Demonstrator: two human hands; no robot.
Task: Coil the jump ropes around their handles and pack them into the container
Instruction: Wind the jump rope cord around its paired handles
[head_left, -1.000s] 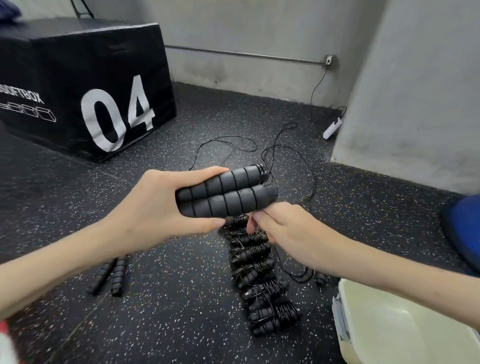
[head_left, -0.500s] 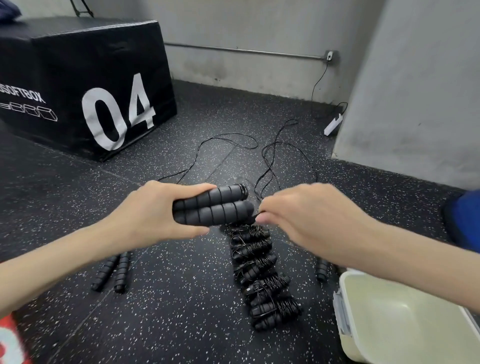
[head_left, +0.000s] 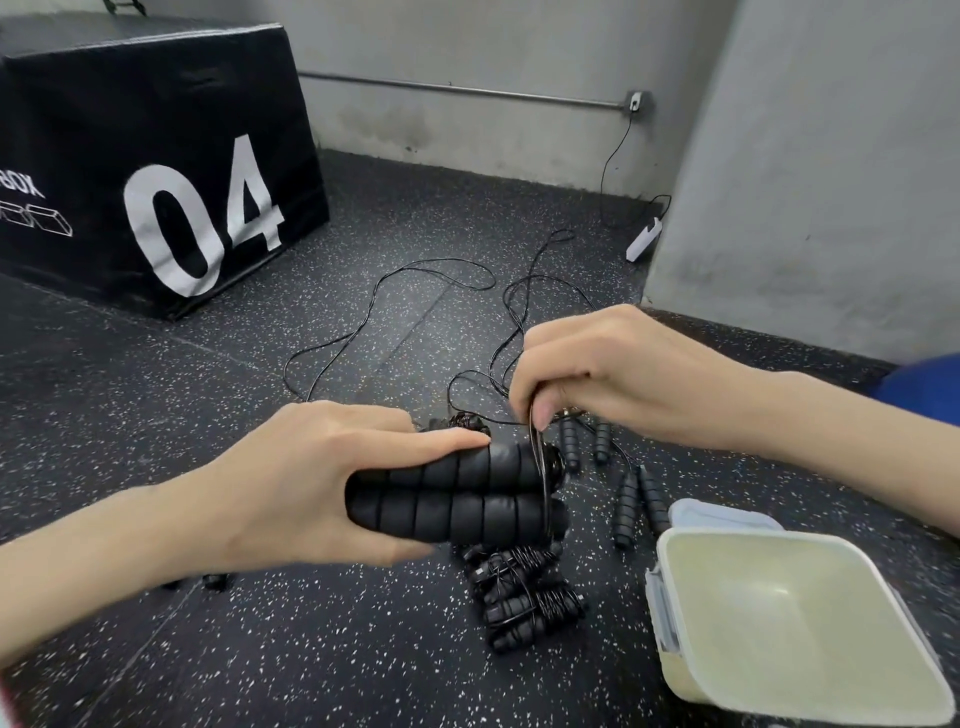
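Note:
My left hand (head_left: 311, 493) grips two black ribbed foam handles (head_left: 457, 496) side by side, pointing right. Just above their right end, my right hand (head_left: 597, 374) pinches the thin black rope (head_left: 537, 457), which runs down across the handle ends. The loose rest of the rope (head_left: 415, 270) lies in loops on the floor beyond. Under the handles lies a pile of coiled jump ropes (head_left: 524, 597). An open pale container (head_left: 779, 623) stands on the floor at lower right.
Loose uncoiled handles (head_left: 636, 499) lie between the pile and the container, more (head_left: 584, 441) behind my right hand. A black box marked 04 (head_left: 156, 156) stands at back left. A grey wall and a white power strip (head_left: 644, 239) are at back right.
My left hand has lowered the handles toward me. My right hand moved from under the handle ends to above them, drawing the rope up and over the ends.

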